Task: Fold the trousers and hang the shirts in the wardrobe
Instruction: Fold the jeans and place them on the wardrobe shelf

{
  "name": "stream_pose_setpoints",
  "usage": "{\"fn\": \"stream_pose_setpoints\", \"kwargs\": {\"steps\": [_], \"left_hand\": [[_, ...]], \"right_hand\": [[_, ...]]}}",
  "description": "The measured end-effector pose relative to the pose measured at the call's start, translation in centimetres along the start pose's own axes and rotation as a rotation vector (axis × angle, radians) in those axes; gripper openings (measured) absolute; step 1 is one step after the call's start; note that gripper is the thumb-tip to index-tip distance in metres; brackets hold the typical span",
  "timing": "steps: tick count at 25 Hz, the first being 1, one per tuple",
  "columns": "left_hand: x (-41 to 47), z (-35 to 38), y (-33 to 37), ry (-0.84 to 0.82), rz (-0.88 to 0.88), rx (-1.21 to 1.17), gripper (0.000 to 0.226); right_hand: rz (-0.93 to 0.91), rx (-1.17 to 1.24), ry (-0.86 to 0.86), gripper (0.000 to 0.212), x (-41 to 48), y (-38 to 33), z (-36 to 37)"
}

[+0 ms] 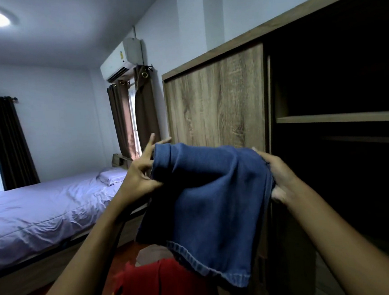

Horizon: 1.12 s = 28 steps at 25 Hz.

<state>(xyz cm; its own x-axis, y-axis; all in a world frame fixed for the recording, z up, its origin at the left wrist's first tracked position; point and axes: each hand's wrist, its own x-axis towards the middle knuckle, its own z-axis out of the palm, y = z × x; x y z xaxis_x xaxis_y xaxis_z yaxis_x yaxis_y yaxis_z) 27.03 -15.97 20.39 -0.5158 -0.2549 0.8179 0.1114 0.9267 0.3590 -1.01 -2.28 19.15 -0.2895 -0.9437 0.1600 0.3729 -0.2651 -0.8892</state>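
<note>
Bedroom walls are glowing pale behind a wood-grain wardrobe [218, 103] with one dark bay open. I am holding blue denim trousers [211, 192], folded, hem stitching hanging low, before it: left hand [142, 174] pinching one edge, right hand [279, 175] clenching the other. No legible writing.

Left of the left hand [142, 174] stands a bed [43, 215] under a pale purple sheet, a pillow [112, 176] lying at its head. Beyond the right hand [282, 177], a wooden shelf [340, 118] crosses the dark open wardrobe [217, 99]; nothing on it can be made out.
</note>
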Motion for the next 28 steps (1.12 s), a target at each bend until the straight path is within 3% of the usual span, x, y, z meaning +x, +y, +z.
{"fn": "stream_pose_setpoints", "kwargs": {"steps": [4, 7, 10, 12, 14, 17, 20, 22, 25, 28], "left_hand": [[1.5, 0.8, 1.2, 0.099, -0.152, -0.101, 0.011], [2.3, 1.4, 0.4, 0.277, -0.28, -0.153, 0.016], [2.8, 1.5, 0.0, 0.416, -0.414, -0.205, 0.017], [2.9, 1.6, -0.3, 0.439, -0.519, -0.273, 0.02], [3.3, 1.8, -0.9, 0.451, -0.628, -0.326, 0.024], [3.2, 2.2, -2.3, 0.322, -0.775, -0.272, 0.034], [1.1, 2.1, -3.7, 0.032, -0.717, -0.235, 0.082], [-0.7, 2.5, -4.6, -0.173, -0.664, -0.18, 0.093], [-2.8, 3.0, -6.8, -0.194, -0.678, -0.242, 0.094], [-4.7, 2.7, -9.1, -0.137, -0.777, -0.309, 0.109]], "right_hand": [[-0.162, -0.076, -0.028, 0.042, -0.3, 0.4, 0.1], [-0.313, -0.31, -0.01, 0.063, -0.1, 0.6, -0.4], [-0.424, -0.582, 0.113, 0.085, 0.3, 0.7, -1.8], [-0.373, -0.625, 0.129, 0.088, 0.5, 1.6, -2.5], [-0.181, -0.449, 0.031, 0.088, 1.2, 3.4, -3.1], [-0.083, -0.414, 0.001, 0.067, 1.0, 5.5, -2.9], [-0.112, -0.42, 0.18, 0.046, 1.0, 6.6, -2.6], [-0.084, -0.367, 0.27, 0.032, 1.7, 7.2, -3.0], [0.037, -0.386, 0.337, 0.033, 2.2, 8.8, -3.5], [0.09, -0.393, 0.338, 0.029, 2.2, 10.9, -4.1]]}}
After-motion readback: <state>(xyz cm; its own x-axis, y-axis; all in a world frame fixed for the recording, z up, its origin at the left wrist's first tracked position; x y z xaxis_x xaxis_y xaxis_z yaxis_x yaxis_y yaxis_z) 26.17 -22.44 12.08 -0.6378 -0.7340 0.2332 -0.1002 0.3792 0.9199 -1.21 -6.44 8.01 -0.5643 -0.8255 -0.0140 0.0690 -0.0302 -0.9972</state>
